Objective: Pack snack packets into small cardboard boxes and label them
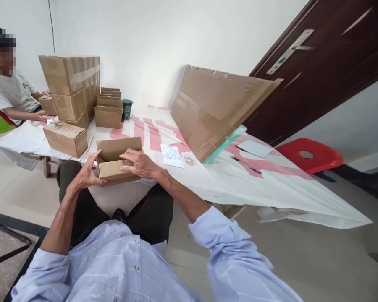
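A small cardboard box point(118, 179) is in front of me at the table's near edge, above my knees. Its back flap stands upright and the top is partly open. My left hand point(87, 173) clasps the box's left end, thumb low on the front and fingers up at the corner. Over the right part lies my right hand point(140, 163), its thumb against the front flap point(110, 168) and its fingers reaching over the flap's upper edge. The inside of the box is mostly hidden.
A closed box point(64, 138) sits to the left, before stacked taped boxes point(72, 90). Behind are open boxes point(108, 115) and a green tub point(127, 110). Rightward are a written paper point(171, 155), a tape roll point(189, 160), a large leaning cardboard sheet point(220, 105) and a red stool point(308, 155). Another person point(12, 94) sits far left.
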Demonstrator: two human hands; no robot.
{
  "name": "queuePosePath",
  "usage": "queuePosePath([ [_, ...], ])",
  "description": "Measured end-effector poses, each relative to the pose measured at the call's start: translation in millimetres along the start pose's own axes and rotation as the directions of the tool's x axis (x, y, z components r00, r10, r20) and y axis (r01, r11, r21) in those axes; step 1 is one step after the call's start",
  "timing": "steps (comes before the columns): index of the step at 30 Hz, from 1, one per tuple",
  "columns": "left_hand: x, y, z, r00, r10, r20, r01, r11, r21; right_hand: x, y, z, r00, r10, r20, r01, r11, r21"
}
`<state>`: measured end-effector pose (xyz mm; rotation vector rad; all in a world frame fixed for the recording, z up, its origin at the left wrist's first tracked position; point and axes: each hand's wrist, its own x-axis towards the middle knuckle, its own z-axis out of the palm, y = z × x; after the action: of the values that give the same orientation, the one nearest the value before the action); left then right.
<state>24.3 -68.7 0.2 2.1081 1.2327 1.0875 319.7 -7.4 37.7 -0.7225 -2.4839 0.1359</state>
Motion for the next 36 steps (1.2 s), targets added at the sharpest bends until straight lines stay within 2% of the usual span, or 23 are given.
queuePosePath([
  [2, 0, -1, 0.5, 1.0, 0.001, 0.0, -0.001, 1.0, -0.006, 4, -6, 8, 1.0, 0.012, -0.014, -0.011, 0.999, 0.034],
  [5, -1, -3, 0.7, 1.0, -0.001, 0.003, 0.001, 1.0, -0.019, 5, -7, 20, 0.99, 0.067, -0.126, -0.057, 0.995, 0.087],
  [8, 0, -7, 0.7, 1.0, -0.014, 0.006, 0.014, 0.999, -0.033, 3, -9, 27, 0.971, 0.099, -0.219, -0.092, 0.995, 0.045],
  [11, 2, -9, 0.9, 0.999, -0.032, 0.016, 0.033, 0.998, -0.048, 0, -12, 29, 0.958, 0.066, -0.278, -0.087, 0.994, -0.066],
  [17, 7, -12, 3.2, 0.999, -0.05, 0.013, 0.051, 0.996, -0.08, -5, -16, 28, 0.932, -0.092, -0.351, -0.024, 0.95, -0.312],
  [21, 9, -11, 4.9, 0.997, -0.079, 0.001, 0.079, 0.994, -0.079, -2, -11, 33, 0.904, -0.116, -0.412, -0.038, 0.937, -0.347],
  [25, 13, -8, 4.6, 0.994, -0.103, -0.019, 0.102, 0.993, -0.054, -2, -7, 45, 0.919, -0.125, -0.374, -0.005, 0.945, -0.328],
  [28, 18, -8, 3.3, 0.993, -0.113, -0.034, 0.112, 0.993, -0.028, -5, -8, 54, 0.935, -0.095, -0.342, 0.003, 0.966, -0.26],
  [30, 19, -9, 2.6, 0.991, -0.13, -0.028, 0.128, 0.991, -0.039, -7, -11, 55, 0.927, -0.049, -0.372, -0.011, 0.987, -0.159],
  [33, 21, -9, 2.3, 0.988, -0.153, -0.036, 0.151, 0.987, -0.057, -12, -17, 49, 0.863, 0.089, -0.498, -0.055, 0.995, 0.083],
  [36, 24, -9, 3.7, 0.987, -0.154, -0.051, 0.151, 0.987, -0.051, -20, -21, 34, 0.788, 0.23, -0.571, -0.064, 0.953, 0.296],
])
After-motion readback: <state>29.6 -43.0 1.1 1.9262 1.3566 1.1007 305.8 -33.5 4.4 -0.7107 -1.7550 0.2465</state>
